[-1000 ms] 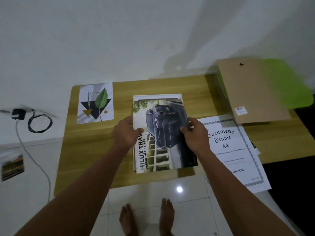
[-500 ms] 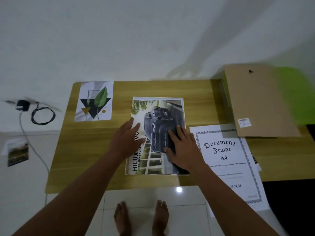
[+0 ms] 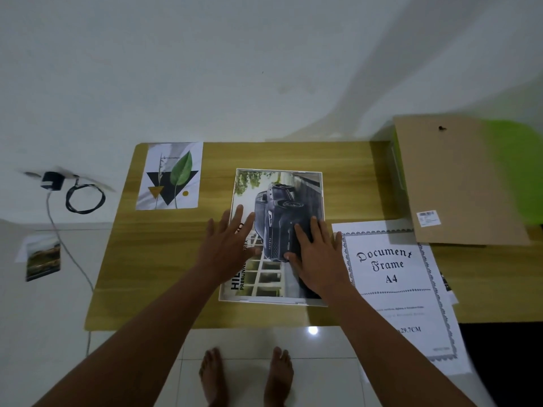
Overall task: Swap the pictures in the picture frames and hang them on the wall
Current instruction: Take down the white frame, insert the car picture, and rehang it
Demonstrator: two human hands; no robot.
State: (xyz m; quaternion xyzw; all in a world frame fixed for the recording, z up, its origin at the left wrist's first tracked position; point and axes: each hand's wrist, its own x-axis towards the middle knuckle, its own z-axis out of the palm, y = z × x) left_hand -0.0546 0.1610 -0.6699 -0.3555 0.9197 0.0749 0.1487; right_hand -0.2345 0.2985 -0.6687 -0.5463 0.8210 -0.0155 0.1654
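A truck picture (image 3: 279, 201) lies flat inside a white picture frame (image 3: 322, 195) in the middle of the wooden table (image 3: 293, 154). My left hand (image 3: 227, 245) presses on its left side with straight, spread fingers. On the picture's right side my right hand (image 3: 313, 255) lies flat, fingers straight too. A leaf picture (image 3: 170, 176) lies loose at the table's back left. A brown backing board (image 3: 458, 183) rests at the back right. A "Document Frame A4" sheet (image 3: 393, 268) lies to the right of the frame.
The white wall rises behind the table. A green box (image 3: 520, 168) sits under the backing board. On the floor at the left lie a black charger with its cable (image 3: 70, 192) and a small photo (image 3: 42, 259). My bare feet (image 3: 246, 377) stand on white tiles.
One second ago both hands pinched the truck picture's edges above the frame. The picture now lies flat in the frame, and both hands have opened and press on it.
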